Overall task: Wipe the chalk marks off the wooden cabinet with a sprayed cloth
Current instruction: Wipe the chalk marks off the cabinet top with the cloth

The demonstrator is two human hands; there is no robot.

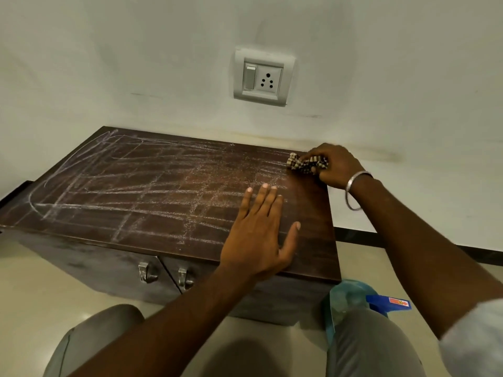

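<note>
Two hands on the cabinet (109, 186) top. Right hand (336, 165): curled tight round a bunched checked cloth (307, 164), pressing it onto the far right corner, close to the wall. Left hand (258, 235): flat, fingers straight and slightly spread, holding nothing, resting on the top near the right front edge. Chalk marks (136, 191) across almost the whole top, left to right and near to far, cleaner-looking only in a narrow strip at the right edge. Wiping barely begun, by the look of it. Bottle (348, 300) low at near right, beside the knee and the cabinet's right end, apparently on the floor.

Risks from here:
- Could smear chalk rather than lift it, with a cloth too dry or bunched too small. Cannot tell from this view how wet.
- Could drag white dust onto the pale wall by wiping hard along the far edge.
- Could pick up chalk on the left palm, lying right on the marks, and print it back onto cleaned wood.
- Could knock the bottle over with a knee or elbow when shifting left.
- Could leave the far left corner untouched without leaning or moving closer.
</note>
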